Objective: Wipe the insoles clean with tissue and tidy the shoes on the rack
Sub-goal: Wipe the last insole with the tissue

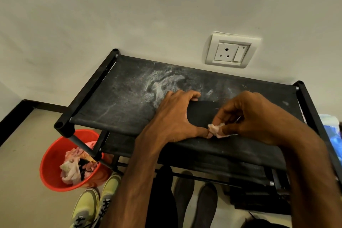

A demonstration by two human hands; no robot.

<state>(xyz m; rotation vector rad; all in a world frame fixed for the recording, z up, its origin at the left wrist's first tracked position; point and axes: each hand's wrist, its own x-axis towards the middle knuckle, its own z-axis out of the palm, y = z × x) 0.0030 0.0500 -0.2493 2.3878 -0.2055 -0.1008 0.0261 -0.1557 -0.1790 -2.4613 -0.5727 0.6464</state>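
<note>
A black insole lies on the dusty top shelf of the black shoe rack. My left hand grips the insole's left part, fingers curled over its far edge and thumb at its near edge. My right hand pinches a small crumpled tissue against the insole's near edge, touching my left thumb. On the floor below stand a pair of yellow-green sneakers and a pair of dark grey shoes.
A red bucket holding used tissues stands on the floor by the rack's left front leg. A wall socket sits above the rack. A blue packet shows at the right edge. Lower shelves are partly hidden by my arms.
</note>
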